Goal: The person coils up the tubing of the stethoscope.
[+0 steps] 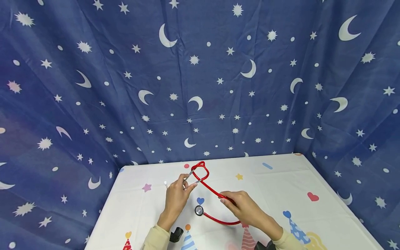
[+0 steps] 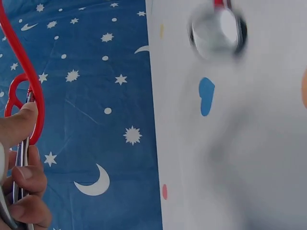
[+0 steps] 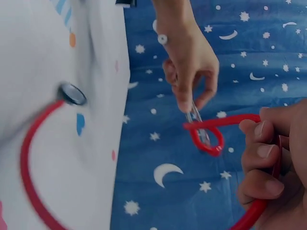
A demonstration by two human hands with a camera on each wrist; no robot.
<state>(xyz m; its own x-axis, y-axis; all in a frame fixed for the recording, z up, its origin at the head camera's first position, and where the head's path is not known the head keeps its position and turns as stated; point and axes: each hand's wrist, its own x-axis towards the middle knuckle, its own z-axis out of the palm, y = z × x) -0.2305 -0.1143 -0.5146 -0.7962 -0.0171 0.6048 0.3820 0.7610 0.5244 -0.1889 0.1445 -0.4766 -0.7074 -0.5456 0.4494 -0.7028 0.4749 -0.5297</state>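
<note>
A red stethoscope is held up over the table between both hands. My left hand grips its metal ear tubes, thumb on one side and fingers curled on the other. Beyond the fingertips the red tubing bends into a loop. My right hand holds the tubing farther along, and in the right wrist view its fingers curl round it. From there the tube swings back left to the round chest piece, which hangs between the hands, blurred in the left wrist view. A pale ear tip shows beside the left wrist.
Under the hands lies a white tablecloth printed with party hats, hearts and stars. Behind the table and along its sides hangs a dark blue curtain with moons and stars. Each wrist wears a black device, such as the left one.
</note>
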